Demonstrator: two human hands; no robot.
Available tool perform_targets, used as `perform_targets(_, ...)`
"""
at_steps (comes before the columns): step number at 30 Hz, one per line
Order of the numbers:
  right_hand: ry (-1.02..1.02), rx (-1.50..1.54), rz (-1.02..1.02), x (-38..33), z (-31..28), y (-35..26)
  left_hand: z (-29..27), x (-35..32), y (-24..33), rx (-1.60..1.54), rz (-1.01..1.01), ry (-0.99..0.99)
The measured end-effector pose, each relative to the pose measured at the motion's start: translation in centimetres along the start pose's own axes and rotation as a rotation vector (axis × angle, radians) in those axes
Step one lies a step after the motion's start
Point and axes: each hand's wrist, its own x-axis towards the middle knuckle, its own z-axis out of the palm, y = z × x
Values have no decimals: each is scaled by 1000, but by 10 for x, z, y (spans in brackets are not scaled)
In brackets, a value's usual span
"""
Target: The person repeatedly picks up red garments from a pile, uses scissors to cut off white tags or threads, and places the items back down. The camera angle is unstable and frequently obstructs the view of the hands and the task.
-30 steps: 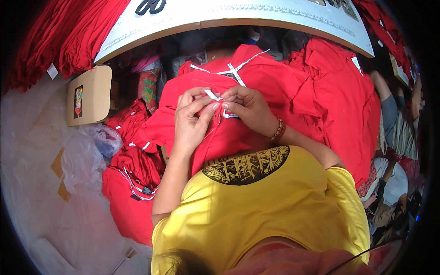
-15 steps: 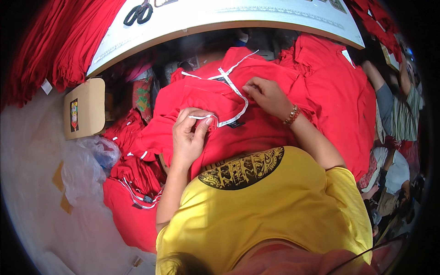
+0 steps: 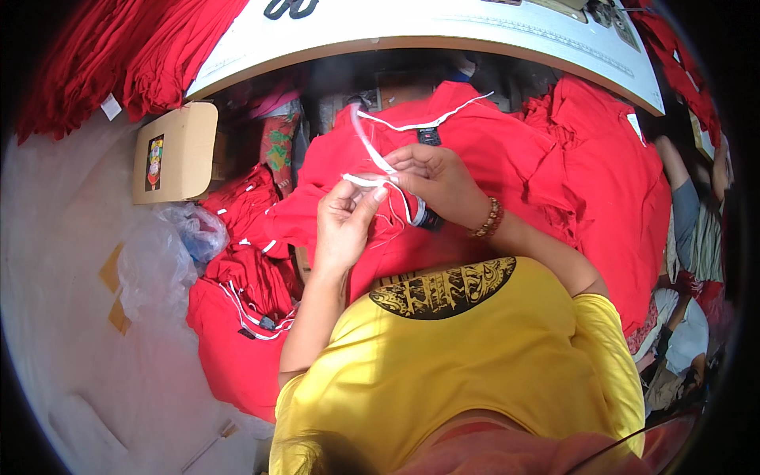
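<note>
A red garment (image 3: 475,150) with white neck trim (image 3: 372,150) lies across my lap. My left hand (image 3: 344,226) pinches a strip of the white trim between thumb and fingers. My right hand (image 3: 439,182), with a beaded bracelet at the wrist, grips the same trim and the red cloth just to the right, fingertips nearly touching the left ones. A small dark label (image 3: 428,136) shows at the neckline above my hands.
A pile of red garments (image 3: 245,317) lies on the floor at my left beside a clear plastic bag (image 3: 162,253) and a cardboard box (image 3: 174,150). More red cloth (image 3: 609,182) is heaped at the right. A white table edge (image 3: 443,32) with scissors (image 3: 289,8) curves above. Another person (image 3: 689,214) sits at right.
My hands, apart half a second ago, have come back together on the white trim. The garment has been shifted, with the neckline now higher and the trim lifted.
</note>
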Motion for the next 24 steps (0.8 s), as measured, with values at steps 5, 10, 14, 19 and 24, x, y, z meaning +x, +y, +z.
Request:
perform_targets(5, 10, -294, -220, -8, -16, 15, -7, -3, -19, -33, -27, 31)
perform_targets(10, 26, -247, 100, -13, -27, 6, -3, -6, -21, -6, -36, -33)
perform_targets(14, 2, 202, 94, -15, -13, 8, 7, -4, -16, -107, -59, 33)
perform_targets(19, -72, 145, 106, -18, -11, 10, 6, -7, -18, -128, -22, 78)
perform_targets(24, -62, -51, -53, -20, -7, 11, -3, -11, -37, -205, 60, 80)
